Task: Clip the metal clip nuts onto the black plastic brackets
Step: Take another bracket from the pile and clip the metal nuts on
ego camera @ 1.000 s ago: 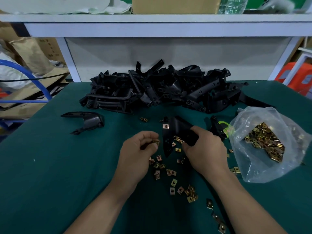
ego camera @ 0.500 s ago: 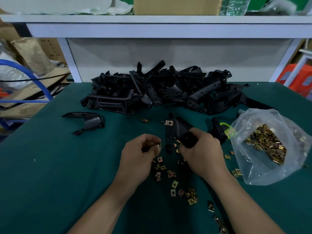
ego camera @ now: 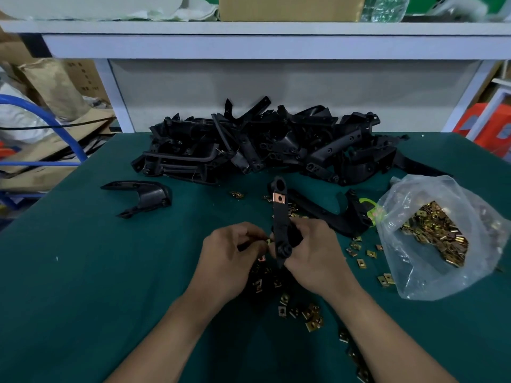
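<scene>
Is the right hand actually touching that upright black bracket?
Touching. The head view shows the right hand with fingers curled round the lower part of the black bracket, holding it upright.

A green counter (ego camera: 83,299) fills the view, backed at 12 o'clock by a pale panel (ego camera: 276,89) under a white shelf (ego camera: 249,27). On the shelf sit a cardboard box (ego camera: 290,8) and, toward 1 o'clock, a clear plastic bottle (ego camera: 384,8) (only its lower part shows). At 10 o'clock, beyond the counter's edge, stand a brown paper sack (ego camera: 55,87) and a curved blue tube (ego camera: 41,114); at 2 o'clock, something orange-red (ego camera: 481,125).
</scene>
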A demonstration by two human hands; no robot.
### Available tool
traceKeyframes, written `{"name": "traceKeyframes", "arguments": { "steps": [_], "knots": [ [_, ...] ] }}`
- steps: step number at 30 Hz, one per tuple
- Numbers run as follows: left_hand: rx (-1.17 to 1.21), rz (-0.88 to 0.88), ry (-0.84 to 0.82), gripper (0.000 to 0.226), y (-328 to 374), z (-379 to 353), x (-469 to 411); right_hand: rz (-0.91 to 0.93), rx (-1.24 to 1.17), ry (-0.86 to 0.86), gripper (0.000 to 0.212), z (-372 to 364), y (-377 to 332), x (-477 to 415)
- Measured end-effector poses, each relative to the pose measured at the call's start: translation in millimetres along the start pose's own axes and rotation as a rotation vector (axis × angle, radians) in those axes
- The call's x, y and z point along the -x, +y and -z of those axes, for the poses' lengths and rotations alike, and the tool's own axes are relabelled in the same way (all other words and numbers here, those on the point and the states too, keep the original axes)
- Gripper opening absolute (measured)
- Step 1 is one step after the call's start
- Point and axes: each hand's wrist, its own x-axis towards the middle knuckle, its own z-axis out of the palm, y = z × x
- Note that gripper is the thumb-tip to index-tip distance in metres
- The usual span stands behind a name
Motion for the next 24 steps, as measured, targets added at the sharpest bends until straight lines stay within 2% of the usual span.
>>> {"name": "traceKeyframes", "arguments": {
  "steps": [2, 4, 6, 9, 11, 15, 17, 19, 24],
  "knots": [
    [-0.113, -0.031, 0.020, 0.026, 1, 5, 0, -0.019, 0.039, 0.015, 0.032, 6, 3, -1],
    [-0.260, -0.052, 0.029, 0.037, -2, 12, -2, -0.090, 0.192, 0.092, 0.028, 12, 8, -4],
    [-0.368, -0.045, -0.034, 0.031, -2, 16, -3, -0.151, 0.365, 0.166, 0.022, 14, 12, -6],
    [-0.565, -0.133, -0.147, 0.020, -5, 11, -3, -0.196, 0.433, 0.228, 0.021, 14, 15, -5],
    [-0.630, -0.182, -0.140, 0.013, -5, 8, -5, -0.185, 0.499, 0.255, 0.024, 17, 15, -4],
    [-0.606, -0.136, -0.148, 0.006, -4, 8, -6, -0.202, 0.550, 0.264, 0.014, 20, 13, -6],
    [-0.583, -0.137, -0.139, 0.015, -4, 6, -2, -0.211, 0.574, 0.255, 0.016, 21, 12, -6],
    [-0.495, -0.126, -0.090, 0.021, -5, 5, 1, -0.219, 0.599, 0.264, 0.021, 23, 12, -6],
    [-0.262, -0.084, 0.041, 0.023, -3, 7, 1, -0.233, 0.630, 0.253, 0.012, 25, 11, -5]
  ]
}}
